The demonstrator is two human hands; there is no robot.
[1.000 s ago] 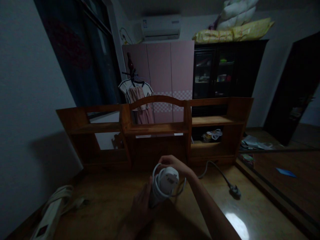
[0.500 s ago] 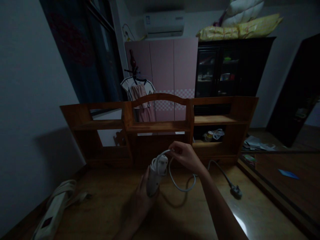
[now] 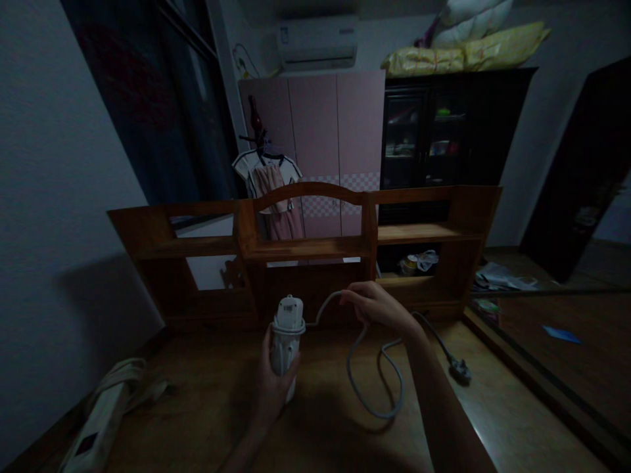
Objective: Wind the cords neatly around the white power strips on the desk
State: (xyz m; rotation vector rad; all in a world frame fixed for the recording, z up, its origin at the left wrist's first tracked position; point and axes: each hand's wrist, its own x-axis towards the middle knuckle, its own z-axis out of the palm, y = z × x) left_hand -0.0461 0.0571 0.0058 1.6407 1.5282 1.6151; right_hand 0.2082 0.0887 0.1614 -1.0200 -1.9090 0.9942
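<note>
My left hand (image 3: 271,384) is wrapped round a white power strip (image 3: 290,314), held upright over the table with its underside partly facing me. Turns of its cord circle the upper part of the strip. To the right, my right hand (image 3: 377,303) pinches the grey-white cord (image 3: 325,303), which runs across from the strip. Below the right hand the cord hangs in a loose loop down to the tabletop. Its far end leads to a plug (image 3: 459,371) lying on the table at the right.
Another power strip (image 3: 101,420), its cord wound round one end, lies at the table's left. A wooden shelf unit (image 3: 305,249) stands along the back of the table (image 3: 207,407). A raised edge (image 3: 522,374) borders the right side.
My left hand has moved left with the power strip, turning it more upright. The right hand has shifted slightly right, so the cord between them is longer. The hanging loop has moved right and lower.
</note>
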